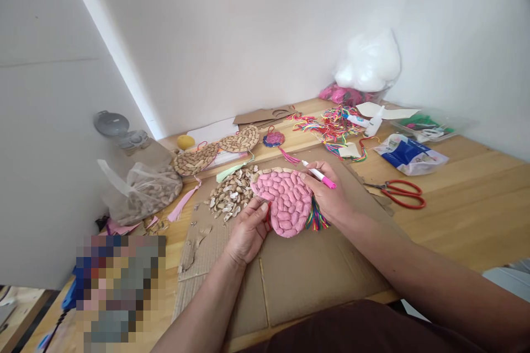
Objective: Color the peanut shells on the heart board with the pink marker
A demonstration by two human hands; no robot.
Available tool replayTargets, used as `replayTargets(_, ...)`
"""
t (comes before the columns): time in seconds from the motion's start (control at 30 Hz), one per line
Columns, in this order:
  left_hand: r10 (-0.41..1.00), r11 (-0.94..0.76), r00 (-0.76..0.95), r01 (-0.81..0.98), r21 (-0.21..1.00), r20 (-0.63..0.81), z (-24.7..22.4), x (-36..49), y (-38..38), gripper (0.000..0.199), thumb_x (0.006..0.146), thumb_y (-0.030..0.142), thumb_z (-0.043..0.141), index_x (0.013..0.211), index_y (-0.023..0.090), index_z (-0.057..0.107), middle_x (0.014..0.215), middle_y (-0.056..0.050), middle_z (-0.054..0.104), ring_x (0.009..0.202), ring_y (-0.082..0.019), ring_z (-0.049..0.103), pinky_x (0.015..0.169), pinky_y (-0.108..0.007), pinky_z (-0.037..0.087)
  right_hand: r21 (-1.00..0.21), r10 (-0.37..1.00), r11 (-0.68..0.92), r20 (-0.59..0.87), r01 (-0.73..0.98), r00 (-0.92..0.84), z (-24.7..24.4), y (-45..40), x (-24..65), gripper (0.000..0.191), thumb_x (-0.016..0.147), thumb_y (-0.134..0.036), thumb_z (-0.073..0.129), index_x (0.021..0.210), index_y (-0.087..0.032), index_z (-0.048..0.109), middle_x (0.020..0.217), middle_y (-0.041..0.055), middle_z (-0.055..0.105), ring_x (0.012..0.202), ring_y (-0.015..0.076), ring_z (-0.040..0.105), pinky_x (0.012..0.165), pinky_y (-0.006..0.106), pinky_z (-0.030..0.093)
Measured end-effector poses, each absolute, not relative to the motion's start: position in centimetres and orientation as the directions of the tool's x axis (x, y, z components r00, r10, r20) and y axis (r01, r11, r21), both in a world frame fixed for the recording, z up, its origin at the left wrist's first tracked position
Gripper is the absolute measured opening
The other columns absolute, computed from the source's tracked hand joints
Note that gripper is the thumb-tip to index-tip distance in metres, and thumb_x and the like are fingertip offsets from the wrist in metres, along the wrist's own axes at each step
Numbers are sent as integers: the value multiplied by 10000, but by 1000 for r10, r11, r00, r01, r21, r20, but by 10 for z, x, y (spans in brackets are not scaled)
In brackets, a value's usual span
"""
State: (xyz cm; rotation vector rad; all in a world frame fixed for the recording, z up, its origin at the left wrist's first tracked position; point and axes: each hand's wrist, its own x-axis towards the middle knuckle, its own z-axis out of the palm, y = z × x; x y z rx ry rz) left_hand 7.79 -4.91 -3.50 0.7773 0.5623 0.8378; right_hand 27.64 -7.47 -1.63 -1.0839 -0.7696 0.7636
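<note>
A heart-shaped piece covered in peanut shells [290, 201], mostly pink with a strip of natural shells along its far edge, is held above the cardboard sheet [306, 281]. My left hand [250, 229] pinches its near left side, beside a red cord. At the right edge my right hand [327, 193] grips the piece and also holds a white marker with a pink end [318, 175] between thumb and fingers. A multicoloured tassel [318, 216] hangs below that hand. Loose peanut shells [232, 193] are piled just left of the heart.
Red-handled scissors [403, 194] lie to the right, near a blue and white packet [409, 154]. Colourful threads [335, 121] and a glue bottle [375, 121] are farther back. On the left sit a bag of peanuts [144, 190] and two shell-covered pieces [196, 159].
</note>
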Motion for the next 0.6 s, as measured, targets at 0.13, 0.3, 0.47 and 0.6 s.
replayTargets(0.13,831,470,512,-442,764,-215,-38,81,-48,361,884,447,690,1107,162,691,1008,-116,762,884,-238,719,778,-350,576,-953,840,263,149,-152,522,-10,-78,274,258,723,-333,760,867,-267,556,799,-43,600,743,168,577,688,307,478)
replayTargets(0.3,808,501,554,-463,732,-203,-33,80,-47,393,899,519,618,1069,172,689,972,-118,764,901,-265,724,813,-389,568,-959,832,253,147,-130,536,-5,-81,272,263,732,-344,750,865,-259,540,791,-34,589,736,171,565,663,303,470)
replayTargets(0.47,797,506,580,-489,710,-169,-30,78,-47,478,938,577,498,1093,167,689,961,-112,756,915,-256,712,806,-375,560,-957,837,261,159,-126,524,-8,-78,274,269,729,-354,747,873,-263,539,796,-27,601,757,183,581,679,317,487)
replayTargets(0.6,815,490,544,-462,739,-200,-36,79,-48,453,922,560,560,1100,165,695,973,-109,752,912,-245,703,783,-347,552,-956,839,264,164,-125,518,-11,-77,276,262,728,-354,749,860,-267,539,813,-23,622,773,192,600,703,334,503)
